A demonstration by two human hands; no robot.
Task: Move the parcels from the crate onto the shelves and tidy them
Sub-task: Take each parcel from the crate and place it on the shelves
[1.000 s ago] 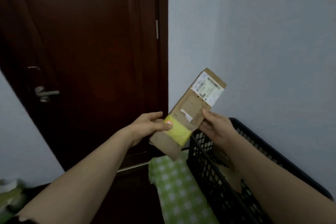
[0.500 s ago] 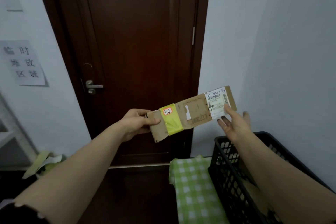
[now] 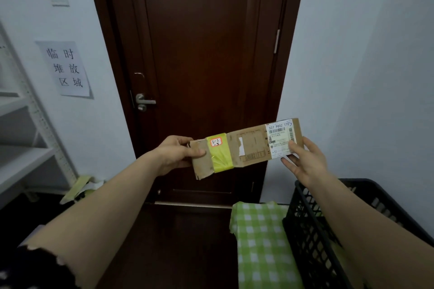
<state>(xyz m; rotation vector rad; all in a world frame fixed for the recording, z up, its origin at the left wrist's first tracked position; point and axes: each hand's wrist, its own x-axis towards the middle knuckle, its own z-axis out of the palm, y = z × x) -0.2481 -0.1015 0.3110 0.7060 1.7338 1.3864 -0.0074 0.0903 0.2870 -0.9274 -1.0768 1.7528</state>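
A long, flat cardboard parcel [image 3: 249, 148] is held up in the air in front of a dark brown door [image 3: 199, 42], lying almost level with its right end a little higher. The left hand [image 3: 178, 155] grips the parcel's left end, thumb on the front face and fingers curled behind it. The right hand [image 3: 307, 164] is wide, its fingers nearly straight and touching the parcel's right end at the lower corner, without closing round it.

A band of yellow tape [image 3: 220, 155] wraps the parcel near the left hand, with a small red-edged sticker on it bearing handwriting. A white shipping label [image 3: 280, 139] covers the right end.

The black plastic crate [image 3: 305, 230] sits low on the right, below the right forearm, just beside a green checked cloth [image 3: 260, 241]. White shelves [image 3: 21, 162] stand at the left edge, well apart from the parcel. A paper sign [image 3: 64, 69] hangs on the wall between the shelves and the door, and some yellowish papers [image 3: 79, 187] lie on the floor by the shelves' foot.
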